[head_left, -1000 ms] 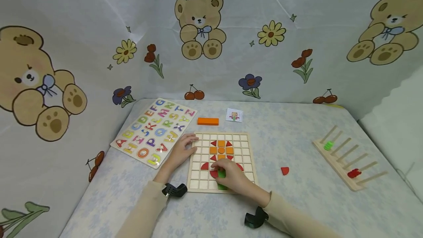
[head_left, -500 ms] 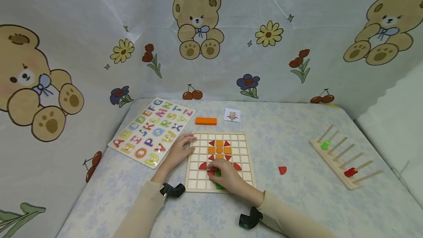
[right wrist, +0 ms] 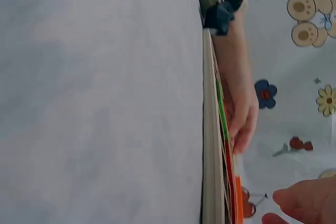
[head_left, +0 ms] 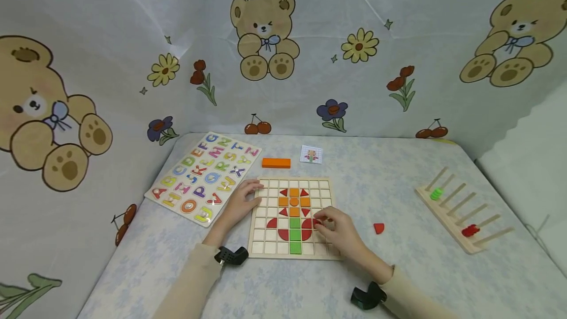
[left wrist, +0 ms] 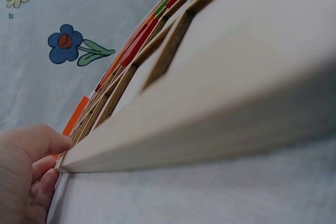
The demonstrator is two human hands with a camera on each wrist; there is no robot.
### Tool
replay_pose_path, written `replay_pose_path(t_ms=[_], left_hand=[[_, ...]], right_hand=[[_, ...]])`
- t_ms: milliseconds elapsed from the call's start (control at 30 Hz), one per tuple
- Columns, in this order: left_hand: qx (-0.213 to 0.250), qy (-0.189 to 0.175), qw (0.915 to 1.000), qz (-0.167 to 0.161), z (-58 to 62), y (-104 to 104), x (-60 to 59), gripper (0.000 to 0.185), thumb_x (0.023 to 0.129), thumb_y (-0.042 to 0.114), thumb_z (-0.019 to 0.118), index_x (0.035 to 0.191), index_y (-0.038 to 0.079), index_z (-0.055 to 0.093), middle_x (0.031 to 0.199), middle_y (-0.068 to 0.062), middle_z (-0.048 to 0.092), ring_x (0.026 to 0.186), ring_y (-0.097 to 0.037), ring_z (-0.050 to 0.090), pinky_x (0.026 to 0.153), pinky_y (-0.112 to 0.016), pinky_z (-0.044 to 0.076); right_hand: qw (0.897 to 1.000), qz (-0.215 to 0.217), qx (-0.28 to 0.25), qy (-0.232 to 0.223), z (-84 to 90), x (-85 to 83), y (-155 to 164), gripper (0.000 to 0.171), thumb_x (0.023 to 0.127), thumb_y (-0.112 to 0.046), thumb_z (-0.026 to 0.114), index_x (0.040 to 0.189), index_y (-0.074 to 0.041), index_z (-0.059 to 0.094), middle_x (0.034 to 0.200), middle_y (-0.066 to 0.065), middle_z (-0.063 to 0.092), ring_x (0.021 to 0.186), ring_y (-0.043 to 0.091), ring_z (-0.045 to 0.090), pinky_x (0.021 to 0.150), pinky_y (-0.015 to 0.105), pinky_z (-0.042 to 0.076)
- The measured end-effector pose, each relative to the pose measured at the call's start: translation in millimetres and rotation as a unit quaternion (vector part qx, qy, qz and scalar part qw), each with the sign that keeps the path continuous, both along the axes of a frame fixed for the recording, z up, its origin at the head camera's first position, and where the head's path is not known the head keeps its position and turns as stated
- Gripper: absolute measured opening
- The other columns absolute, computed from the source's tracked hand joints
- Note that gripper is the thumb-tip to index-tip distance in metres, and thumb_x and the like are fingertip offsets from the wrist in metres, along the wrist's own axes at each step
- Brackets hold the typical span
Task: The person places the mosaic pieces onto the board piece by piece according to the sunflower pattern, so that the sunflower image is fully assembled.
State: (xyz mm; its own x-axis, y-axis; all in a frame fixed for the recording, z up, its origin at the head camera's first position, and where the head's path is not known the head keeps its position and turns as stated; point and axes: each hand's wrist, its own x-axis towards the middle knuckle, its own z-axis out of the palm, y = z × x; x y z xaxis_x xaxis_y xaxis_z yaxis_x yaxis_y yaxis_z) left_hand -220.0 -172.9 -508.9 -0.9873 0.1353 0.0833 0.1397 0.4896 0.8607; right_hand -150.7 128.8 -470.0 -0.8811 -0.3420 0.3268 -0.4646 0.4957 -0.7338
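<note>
A wooden grid board [head_left: 260,247] lies on the table, holding orange squares, red triangles, red quarter-round pieces and a column of green squares [head_left: 295,235]. My left hand [head_left: 239,205] holds the board's left edge; in the left wrist view its thumb [left wrist: 44,141] lies on top and the fingers are at the side. Over the board's right part is my right hand [head_left: 343,233], its thumb and forefinger apart beside a red quarter-round piece [head_left: 316,223], which they partly hide. In the right wrist view only its fingertips [right wrist: 304,200] show, with nothing visible between them.
One loose red quarter-round piece [head_left: 378,228] lies right of the board. Behind it are an orange block [head_left: 276,163] and a small pattern card [head_left: 311,154]. An alphabet board [head_left: 204,178] sits at left, a wooden peg rack [head_left: 447,220] at far right.
My right hand has moved rightward from the board's lower middle, uncovering the green column and the red pieces beside it. The left hand keeps its place on the board's edge.
</note>
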Motion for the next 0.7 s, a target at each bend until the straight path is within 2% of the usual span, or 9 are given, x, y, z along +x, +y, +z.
replay_pose_path(t_ms=[167, 333, 467, 700], left_hand=[[-0.002, 0.006, 1.0, 0.002, 0.4, 0, 1.1, 0.034, 0.087, 0.014, 0.066, 0.121, 0.015, 0.064, 0.14, -0.004, 0.049, 0.133, -0.023, 0.045, 0.111, -0.041, 0.042], [0.0, 0.002, 1.0, 0.007, 0.4, 0, 1.5, 0.033, 0.087, 0.014, 0.065, 0.121, 0.014, 0.064, 0.139, -0.003, 0.049, 0.132, -0.022, 0.044, 0.111, -0.04, 0.041], [0.0, 0.003, 1.0, 0.004, 1.6, 0, 2.3, 0.033, 0.088, 0.013, 0.065, 0.121, 0.013, 0.063, 0.139, -0.004, 0.049, 0.133, -0.022, 0.044, 0.111, -0.041, 0.042], [0.005, 0.003, 1.0, 0.0, 1.4, 1, 2.0, 0.034, 0.088, 0.013, 0.065, 0.122, 0.013, 0.063, 0.139, -0.004, 0.049, 0.134, -0.023, 0.043, 0.111, -0.042, 0.041]], right_hand=[[0.992, -0.114, 0.024, 0.039, -4.8, 1.4, 55, 0.026, 0.073, 0.005, 0.074, 0.098, -0.001, 0.068, 0.093, 0.007, 0.068, 0.083, 0.021, 0.06, 0.068, 0.026, 0.052], [0.976, -0.205, 0.071, 0.034, -8.0, 8.1, 96, 0.031, 0.071, 0.002, 0.077, 0.101, 0.001, 0.067, 0.095, 0.014, 0.066, 0.083, 0.027, 0.06, 0.062, 0.025, 0.051], [0.969, -0.227, 0.096, 0.029, -13.4, 13.6, 112, 0.035, 0.07, -0.005, 0.08, 0.102, 0.003, 0.067, 0.094, 0.016, 0.065, 0.081, 0.027, 0.06, 0.06, 0.022, 0.05], [0.974, -0.213, 0.079, 0.016, -17.7, 12.3, 112, 0.033, 0.073, 0.003, 0.075, 0.105, 0.002, 0.066, 0.095, 0.013, 0.069, 0.083, 0.025, 0.062, 0.066, 0.017, 0.052]])
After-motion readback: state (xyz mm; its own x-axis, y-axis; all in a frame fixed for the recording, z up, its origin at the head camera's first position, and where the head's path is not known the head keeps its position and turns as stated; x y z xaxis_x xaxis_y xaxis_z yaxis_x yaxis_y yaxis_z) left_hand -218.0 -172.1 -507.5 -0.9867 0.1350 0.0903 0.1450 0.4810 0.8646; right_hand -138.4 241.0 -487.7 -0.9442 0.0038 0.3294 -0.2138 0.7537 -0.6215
